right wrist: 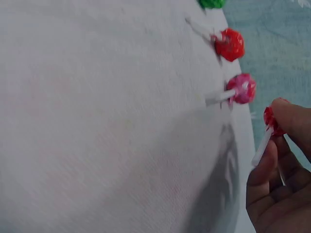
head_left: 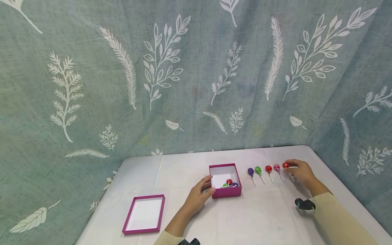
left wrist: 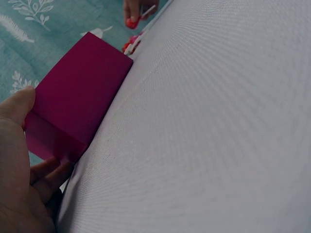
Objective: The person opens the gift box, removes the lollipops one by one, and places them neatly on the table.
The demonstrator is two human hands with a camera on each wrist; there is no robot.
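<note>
In the head view an open magenta box (head_left: 227, 192) with a white inside stands mid-table, several lollipops (head_left: 229, 182) lying in it. My left hand (head_left: 197, 197) holds its left side, thumb by the near corner and fingers along the left wall; the left wrist view shows this hand (left wrist: 22, 160) at the box (left wrist: 80, 87). At the far right of a row, my right hand (head_left: 301, 172) pinches a red lollipop (head_left: 286, 165) by its wrapped head. From the right wrist, the red lollipop (right wrist: 272, 121) sits between thumb and fingers, white stick pointing down-left.
Left of the hand-held red one, a row holds a purple lollipop (head_left: 250, 171), a green lollipop (head_left: 258, 170), a red lollipop (head_left: 268, 168) and a pink lollipop (head_left: 277, 167). The magenta-rimmed lid (head_left: 144, 214) lies at the table's left. A leaf-patterned cloth (head_left: 190, 85) hangs behind.
</note>
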